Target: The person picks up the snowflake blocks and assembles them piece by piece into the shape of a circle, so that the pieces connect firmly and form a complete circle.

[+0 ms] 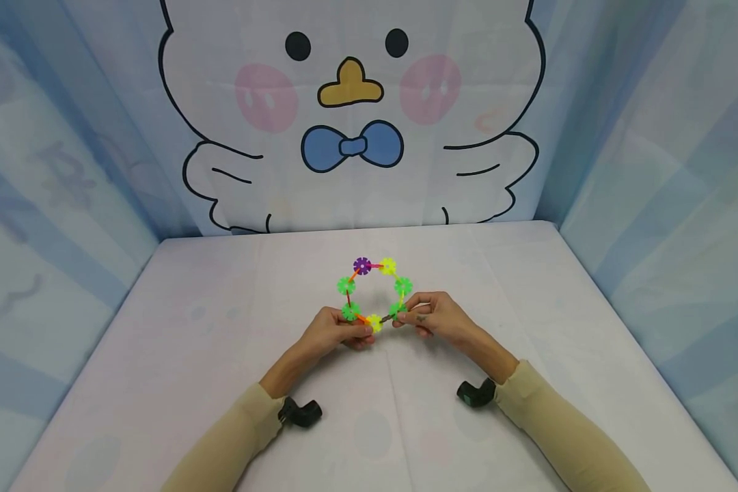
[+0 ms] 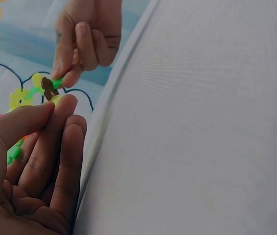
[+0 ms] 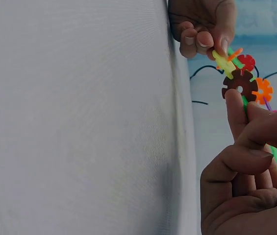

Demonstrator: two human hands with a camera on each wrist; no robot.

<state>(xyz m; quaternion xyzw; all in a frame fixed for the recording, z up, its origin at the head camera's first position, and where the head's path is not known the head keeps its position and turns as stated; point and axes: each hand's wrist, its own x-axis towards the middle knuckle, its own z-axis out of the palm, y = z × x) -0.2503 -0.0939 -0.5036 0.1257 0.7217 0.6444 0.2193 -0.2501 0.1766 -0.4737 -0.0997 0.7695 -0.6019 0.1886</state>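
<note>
A ring of interlocking plastic snowflake discs (image 1: 362,266) is held up above the table in the head view, its discs purple, yellow, green, orange, red and brown. My left hand (image 1: 335,329) pinches a yellow disc (image 1: 375,323) at the ring's bottom between thumb and forefinger. At the lower right, my right hand (image 1: 436,314) pinches a green disc (image 1: 397,311). Between the two hands, a brown disc (image 3: 246,81) shows face-on in the right wrist view and joins the yellow and green ones. Fingers partly cover the gripped discs.
A white cloth covers the table (image 1: 221,383). Behind it hangs a curtain (image 1: 350,198) with a cartoon figure, and patterned blue curtains flank both sides. Black wrist cameras (image 1: 301,413) stick out from the beige sleeves (image 1: 566,424).
</note>
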